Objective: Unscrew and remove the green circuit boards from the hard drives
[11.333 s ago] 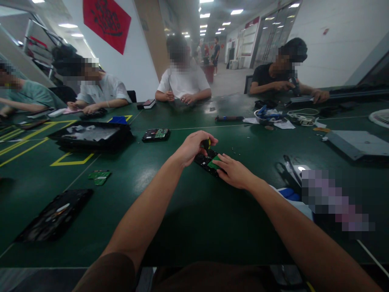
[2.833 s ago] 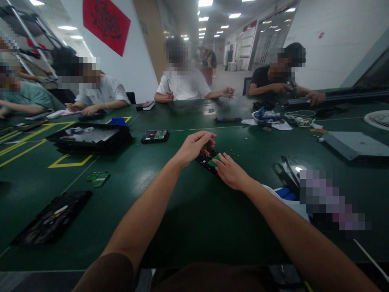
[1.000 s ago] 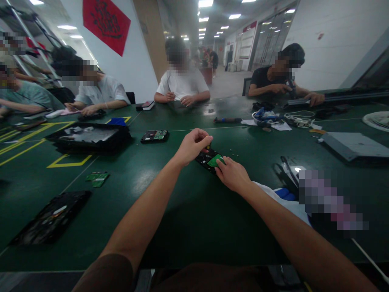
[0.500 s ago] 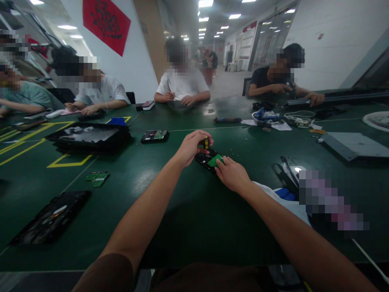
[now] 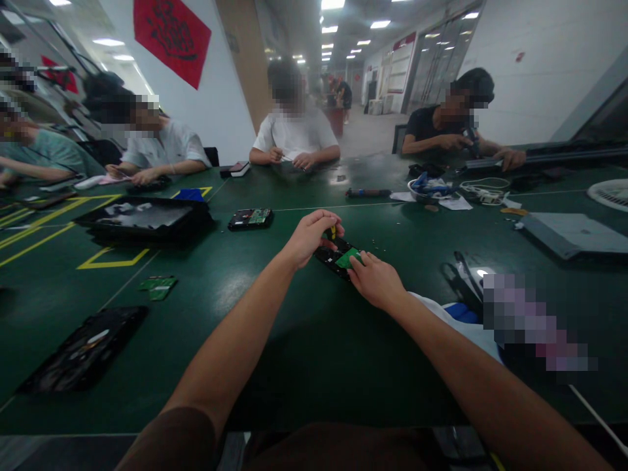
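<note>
My left hand (image 5: 314, 237) is closed around a short yellow-and-black screwdriver (image 5: 332, 231), which stands roughly upright over the far end of a black device housing (image 5: 324, 256). The screwdriver's tip is hidden by my fingers and too small to make out. A green circuit board (image 5: 346, 258) lies in the housing. My right hand (image 5: 377, 278) grips the near right end of the housing, fingertips pressed on the board's edge. Several tiny bits, perhaps screws (image 5: 375, 248), lie on the table just beyond my right hand.
Left on the green table (image 5: 294, 366) lie a black casing (image 5: 83, 350), a green board (image 5: 157, 286), a black tray (image 5: 142, 222) and another opened device (image 5: 250, 218). Right are a grey flat box (image 5: 574, 234), cables (image 5: 485, 191) and white-blue cloth (image 5: 461, 320). Co-workers sit across the table.
The screwdriver handle has turned within my left fingers, showing less yellow now. Both hands and the device housing stay in nearly the same place.
</note>
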The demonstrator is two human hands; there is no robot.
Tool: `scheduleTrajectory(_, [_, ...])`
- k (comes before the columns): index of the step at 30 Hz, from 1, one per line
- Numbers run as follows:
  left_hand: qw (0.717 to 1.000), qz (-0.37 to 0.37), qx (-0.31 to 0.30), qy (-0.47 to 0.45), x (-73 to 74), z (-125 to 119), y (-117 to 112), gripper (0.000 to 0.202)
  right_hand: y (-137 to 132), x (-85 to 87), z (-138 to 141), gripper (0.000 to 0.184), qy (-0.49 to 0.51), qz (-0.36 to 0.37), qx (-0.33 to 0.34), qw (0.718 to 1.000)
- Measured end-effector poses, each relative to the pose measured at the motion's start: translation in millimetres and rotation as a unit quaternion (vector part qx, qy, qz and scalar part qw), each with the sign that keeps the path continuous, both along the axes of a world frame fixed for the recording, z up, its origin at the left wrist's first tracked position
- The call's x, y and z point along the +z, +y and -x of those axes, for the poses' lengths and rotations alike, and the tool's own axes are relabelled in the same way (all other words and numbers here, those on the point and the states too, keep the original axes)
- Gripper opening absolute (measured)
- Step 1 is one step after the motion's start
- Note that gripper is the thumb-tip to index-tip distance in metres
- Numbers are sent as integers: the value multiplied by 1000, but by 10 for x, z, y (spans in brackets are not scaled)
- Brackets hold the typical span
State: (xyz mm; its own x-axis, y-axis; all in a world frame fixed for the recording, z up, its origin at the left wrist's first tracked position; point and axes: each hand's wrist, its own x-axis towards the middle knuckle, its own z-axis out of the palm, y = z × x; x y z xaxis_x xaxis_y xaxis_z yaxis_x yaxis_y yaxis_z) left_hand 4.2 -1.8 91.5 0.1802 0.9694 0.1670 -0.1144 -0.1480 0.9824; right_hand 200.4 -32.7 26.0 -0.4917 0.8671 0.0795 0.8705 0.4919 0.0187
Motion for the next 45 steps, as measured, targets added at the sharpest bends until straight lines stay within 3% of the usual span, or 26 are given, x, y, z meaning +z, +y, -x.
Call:
scheduleTrajectory(3, [1000,5,0,-13,6,-13,-7,17,-1,10,1,52,-3,9,-3,1000])
scheduleTrajectory(8, [998,-39,30,46,16,5,0,19,-1,5,-1,52,-1,3,-4,1000])
scheduleTrajectory(15, [1000,10,-11,-12,3,1,-1,17,-4,3,5,51,1,1,-4,1000])
scheduleTrajectory(21, [1000,-5,-15,-11,-6,-20,-9,22,-17,32,18,52,-9,5,0,1000])
scheduleTrajectory(28, [985,-96,92,107,-62,-11,15,32,-11,39,10,50,-4,11,0,1000])
scheduleTrajectory(35, [988,-104,2,114,-26,-23,-18,32,-14,23,7,51,-7,0,3,1000])
scheduleTrajectory(45, [999,-16,-32,14,11,30,11,26,-11,33,16,52,-12,8,-1,1000])
